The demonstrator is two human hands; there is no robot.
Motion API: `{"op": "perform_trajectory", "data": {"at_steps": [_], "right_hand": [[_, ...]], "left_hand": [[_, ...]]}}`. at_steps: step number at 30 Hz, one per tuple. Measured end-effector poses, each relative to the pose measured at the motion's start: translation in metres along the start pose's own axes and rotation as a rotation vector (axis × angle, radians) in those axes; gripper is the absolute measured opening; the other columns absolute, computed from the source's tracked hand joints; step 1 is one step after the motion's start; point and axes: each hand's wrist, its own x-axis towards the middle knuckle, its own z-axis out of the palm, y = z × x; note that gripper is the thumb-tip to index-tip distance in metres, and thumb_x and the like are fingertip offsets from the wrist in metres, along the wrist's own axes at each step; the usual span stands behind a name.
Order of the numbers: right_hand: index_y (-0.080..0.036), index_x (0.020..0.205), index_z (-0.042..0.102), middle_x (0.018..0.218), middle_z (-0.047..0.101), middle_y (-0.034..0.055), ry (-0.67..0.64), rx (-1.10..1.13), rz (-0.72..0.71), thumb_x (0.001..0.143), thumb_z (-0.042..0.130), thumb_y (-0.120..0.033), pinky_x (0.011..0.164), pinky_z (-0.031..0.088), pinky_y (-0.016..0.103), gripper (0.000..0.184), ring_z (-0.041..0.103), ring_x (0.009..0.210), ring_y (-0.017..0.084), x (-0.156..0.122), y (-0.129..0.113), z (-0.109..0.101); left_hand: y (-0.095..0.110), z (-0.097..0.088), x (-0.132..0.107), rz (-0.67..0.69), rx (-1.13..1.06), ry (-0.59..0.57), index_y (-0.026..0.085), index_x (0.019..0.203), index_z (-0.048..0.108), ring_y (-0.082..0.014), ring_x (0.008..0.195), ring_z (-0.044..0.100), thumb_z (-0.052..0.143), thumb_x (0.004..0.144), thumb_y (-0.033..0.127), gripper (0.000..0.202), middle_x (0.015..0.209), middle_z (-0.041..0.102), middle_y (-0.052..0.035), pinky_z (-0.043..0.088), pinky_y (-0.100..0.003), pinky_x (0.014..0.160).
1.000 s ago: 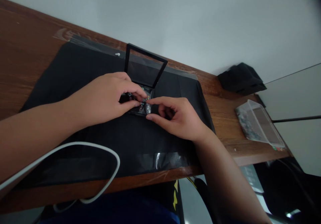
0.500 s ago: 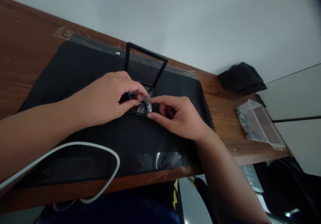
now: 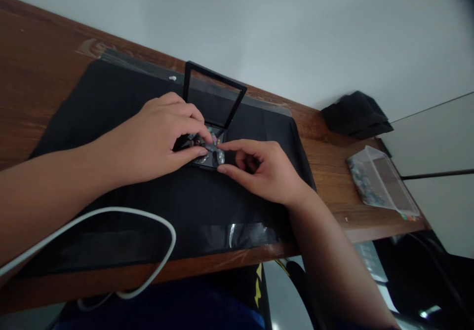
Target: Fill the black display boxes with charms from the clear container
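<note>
The left hand's (image 3: pixel 163 132) forefinger is drawing back at mid-frame, and I get more of the coloured pieces (image 3: pixel 214 138) in the black case (image 3: pixel 207 166), easier to tell apart now. Thumb and forefinger sit slightly parted; I can't tell whether they hold anything. The right hand (image 3: pixel 268 169), finger and thumb spread, flanks a clear piece (image 3: pixel 221 157), apparently gripping nothing.

lid frame (image 3: pixel 217 77): matt plastic | silvery piece (image 3: pixel 221 157): glossy | sheet (image 3: pixel 222 201): dull, smooth | tape (image 3: pixel 240 236): shiny | tabletop (image 3: pixel 333 172): wood-grain | bin (image 3: pixel 383 179): clear plastic
</note>
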Motion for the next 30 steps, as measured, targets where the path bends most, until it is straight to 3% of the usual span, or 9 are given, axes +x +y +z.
{"op": "perform_trajectory", "data": {"at_steps": [5,15,20,30], "right_hand": [[-0.017,0.124,0.082,0.067,0.060,-0.0055,-0.007,-0.001,0.019,0.097,0.081,-0.037,0.059,0.035,0.025,0.034,0.043,0.057,0.008,0.000,0.000,0.000],[-0.016,0.125,0.082,0.069,0.060,-0.0054,-0.003,-0.001,0.023,0.097,0.081,-0.038,0.060,0.035,0.025,0.035,0.044,0.058,0.008,0.000,0.000,0.000],[-0.017,0.125,0.082,0.069,0.062,-0.0048,-0.032,-0.015,0.026,0.097,0.080,-0.038,0.061,0.034,0.025,0.035,0.046,0.060,0.009,0.000,-0.001,0.000],[-0.016,0.124,0.082,0.068,0.062,-0.0051,-0.008,-0.058,0.075,0.096,0.081,-0.039,0.062,0.034,0.025,0.037,0.046,0.059,0.008,0.002,0.001,0.002]], "left_hand": [[0.001,0.000,0.002,-0.025,0.043,-0.010,0.030,0.104,0.086,-0.0282,0.111,0.058,0.049,0.104,0.045,0.040,0.115,0.075,-0.0036,0.047,-0.045,0.107],[-0.002,0.010,0.010,0.009,0.018,0.023,0.029,0.094,0.081,-0.0339,0.113,0.062,0.051,0.099,0.045,0.036,0.110,0.078,-0.0072,0.052,-0.052,0.102],[-0.002,0.010,0.009,0.003,-0.045,0.062,0.029,0.093,0.075,-0.0311,0.115,0.065,0.049,0.103,0.047,0.033,0.110,0.081,-0.0040,0.051,-0.048,0.106],[0.015,-0.006,-0.001,-0.264,-0.175,0.241,0.027,0.106,0.078,-0.0195,0.085,0.068,0.057,0.104,0.049,0.030,0.100,0.079,0.0022,0.054,-0.034,0.079]]}}
